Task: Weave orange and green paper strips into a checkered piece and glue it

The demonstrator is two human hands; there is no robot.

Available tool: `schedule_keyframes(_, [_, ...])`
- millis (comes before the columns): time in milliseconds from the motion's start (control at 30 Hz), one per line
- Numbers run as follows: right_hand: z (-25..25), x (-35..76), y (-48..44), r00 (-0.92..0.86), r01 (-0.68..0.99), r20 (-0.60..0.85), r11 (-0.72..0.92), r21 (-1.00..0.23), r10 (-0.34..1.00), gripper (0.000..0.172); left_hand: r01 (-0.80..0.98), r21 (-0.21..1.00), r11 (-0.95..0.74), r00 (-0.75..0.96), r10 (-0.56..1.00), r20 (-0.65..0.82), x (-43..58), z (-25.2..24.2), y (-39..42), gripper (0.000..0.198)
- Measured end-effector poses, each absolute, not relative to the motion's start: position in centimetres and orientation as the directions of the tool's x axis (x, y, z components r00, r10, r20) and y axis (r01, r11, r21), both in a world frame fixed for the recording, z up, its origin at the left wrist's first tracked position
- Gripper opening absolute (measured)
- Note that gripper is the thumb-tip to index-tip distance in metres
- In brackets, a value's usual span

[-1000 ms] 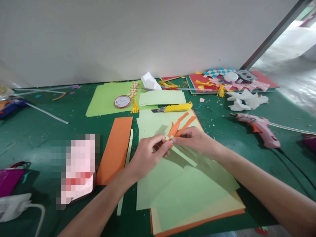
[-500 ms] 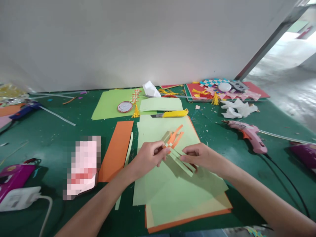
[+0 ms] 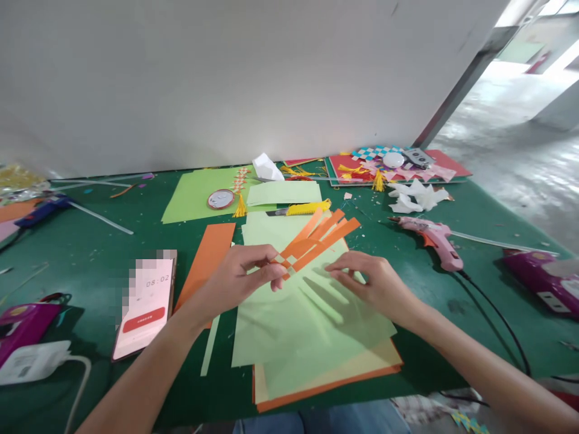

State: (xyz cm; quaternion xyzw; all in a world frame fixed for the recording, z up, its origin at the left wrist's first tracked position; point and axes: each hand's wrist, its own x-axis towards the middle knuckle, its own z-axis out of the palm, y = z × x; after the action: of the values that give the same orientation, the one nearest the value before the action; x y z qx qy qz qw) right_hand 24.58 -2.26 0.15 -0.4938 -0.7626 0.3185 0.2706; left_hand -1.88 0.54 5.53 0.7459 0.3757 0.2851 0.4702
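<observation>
My left hand (image 3: 256, 268) pinches the lower left end of a small woven piece of paper strips (image 3: 312, 244) between thumb and fingers. Its orange strips fan out toward the upper right, and an orange and pale green check shows beside my fingertips. To the right, my right hand (image 3: 368, 277) hovers with fingers curved and thumb and forefinger slightly apart; nothing shows between them. Beneath both hands lies a stack of pale green paper sheets (image 3: 289, 337), with orange sheets at its edges. A yellow box cutter (image 3: 307, 208) rests at the stack's far end.
On the left lie an orange paper strip (image 3: 220, 238), a phone (image 3: 147, 307) and a white charger plug (image 3: 34, 361). A pink glue gun (image 3: 429, 238) with its black cord is to the right. Crumpled tissue (image 3: 418, 196) and red folders (image 3: 447, 172) sit farther back.
The woven piece has turned and come up, its orange strips now spread toward the upper right. My right hand has come away from the pale green strips. The view has shifted slightly right.
</observation>
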Motion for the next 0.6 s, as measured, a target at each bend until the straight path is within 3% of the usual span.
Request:
schedule_keyframes(67, [-0.5,23.9,-2.8,-0.496,0.616,0.299,0.573,-0.54,0.815,0.029,0.262,0.946,-0.191,0.558,0.83,0.013,-2.0,5.3,0.8,0.03])
schedule_keyframes(133, [-1.2,23.1,-3.8,-0.626,0.6,0.324,0.703,-0.381,0.71,0.037,0.193,0.976,-0.1,0.473,0.881,-0.004,-1.9,4.4,1.4,0.032])
schedule_keyframes(200, [-1.6,22.4,-5.3,-0.701,0.567,0.276,0.748,-0.345,0.658,0.045,0.124,0.992,-0.017,0.361,0.932,-0.029,-1.7,3.4,2.1,0.031])
schedule_keyframes(267, [-1.4,22.1,-6.8,-0.767,0.483,0.222,0.77,-0.416,0.602,0.046,0.073,0.996,0.05,0.328,0.942,-0.072,-1.3,2.6,2.6,0.032])
schedule_keyframes(333, [-0.7,22.0,-8.2,-0.819,0.325,0.227,0.751,-0.574,0.527,0.04,0.06,0.993,0.1,0.354,0.928,-0.115,-1.0,2.2,2.8,0.032])
schedule_keyframes(433, [0.5,22.1,-9.0,-0.777,0.133,0.29,0.595,-0.792,0.559,0.028,0.104,0.983,0.152,0.427,0.886,-0.182,-0.4,2.2,2.8,0.031])
schedule_keyframes(500, [1.0,22.4,-8.7,-0.701,0.134,0.327,0.567,-0.813,0.634,0.021,0.142,0.972,0.187,0.465,0.854,-0.232,0.0,2.4,2.6,0.03])
schedule_keyframes(600, [0.9,23.0,-7.8,-0.619,0.237,0.408,0.655,-0.718,0.671,0.014,0.221,0.941,0.255,0.531,0.778,-0.335,0.4,2.5,2.5,0.03])
